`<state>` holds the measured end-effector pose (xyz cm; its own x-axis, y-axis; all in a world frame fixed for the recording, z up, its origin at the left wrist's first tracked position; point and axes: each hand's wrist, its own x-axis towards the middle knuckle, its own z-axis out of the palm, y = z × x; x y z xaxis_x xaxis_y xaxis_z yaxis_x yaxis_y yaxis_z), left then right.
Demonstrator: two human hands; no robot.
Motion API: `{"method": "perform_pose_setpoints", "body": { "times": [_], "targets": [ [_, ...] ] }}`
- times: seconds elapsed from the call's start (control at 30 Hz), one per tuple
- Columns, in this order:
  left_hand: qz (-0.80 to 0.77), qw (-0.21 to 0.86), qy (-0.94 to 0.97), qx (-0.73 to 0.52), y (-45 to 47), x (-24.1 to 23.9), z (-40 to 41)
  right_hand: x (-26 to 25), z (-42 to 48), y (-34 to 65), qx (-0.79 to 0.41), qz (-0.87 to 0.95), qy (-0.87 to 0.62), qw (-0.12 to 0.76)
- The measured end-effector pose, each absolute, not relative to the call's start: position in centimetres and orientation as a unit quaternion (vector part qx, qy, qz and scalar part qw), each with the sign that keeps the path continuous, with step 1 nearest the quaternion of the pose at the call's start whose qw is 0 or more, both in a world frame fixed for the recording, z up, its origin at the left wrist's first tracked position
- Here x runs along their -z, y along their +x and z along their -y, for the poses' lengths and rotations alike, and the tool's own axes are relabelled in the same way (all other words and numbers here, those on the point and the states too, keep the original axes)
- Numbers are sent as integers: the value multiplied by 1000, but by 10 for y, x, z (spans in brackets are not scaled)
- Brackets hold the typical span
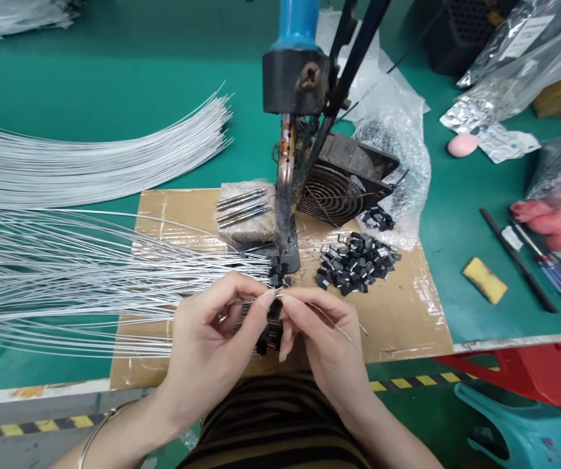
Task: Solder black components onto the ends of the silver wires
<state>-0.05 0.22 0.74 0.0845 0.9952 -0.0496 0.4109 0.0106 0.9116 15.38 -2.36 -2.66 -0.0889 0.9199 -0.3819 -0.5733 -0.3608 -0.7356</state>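
Landmark: cardboard sheet (407, 312), taped flat on the green bench.
Left hand: left hand (212, 348) was over the sheet's near edge, thumb and forefinger pressed together on a thin wire (340, 327), other fingers curled under.
Right hand: right hand (332, 345) was also over the near edge, thumb and forefinger pinched tight on the same wire, fingertips (287, 306) touching the left hand's tips.
Wire: ran from the pinch point out past the right knuckles, over the sheet's near half.
Black clips: a small stack of black clips (271, 333) hung just below the pinch, between the two palms. Whether any finger gripped them, could not tell.
Loose pile: clip pile (356, 260) lay on the sheet's far right part, well apart from the hands.
Wire fan: white wire bundle (90, 273) spread from off the sheet's left edge, ends reaching the left fingers.
Second bundle: curved bundle (90, 156) lay beyond the sheet's far left corner.
Stand: blue-topped stand (287, 195) rose from the sheet's far middle, fan (339, 189) just right of it.
Sponge: yellow sponge (484, 280) lay off the sheet's right edge.
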Motion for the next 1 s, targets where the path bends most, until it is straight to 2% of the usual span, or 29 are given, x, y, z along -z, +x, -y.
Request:
{"method": "perform_pose_setpoints", "body": {
  "times": [0.6,1.0],
  "targets": [
    [-556,376,647,-362,-2,-8,-3,24,22,155,-689,215,-434,539],
    [-550,334,690,-333,-2,-13,-1,17,15,165,-748,150,-419,492]
  ]
}}
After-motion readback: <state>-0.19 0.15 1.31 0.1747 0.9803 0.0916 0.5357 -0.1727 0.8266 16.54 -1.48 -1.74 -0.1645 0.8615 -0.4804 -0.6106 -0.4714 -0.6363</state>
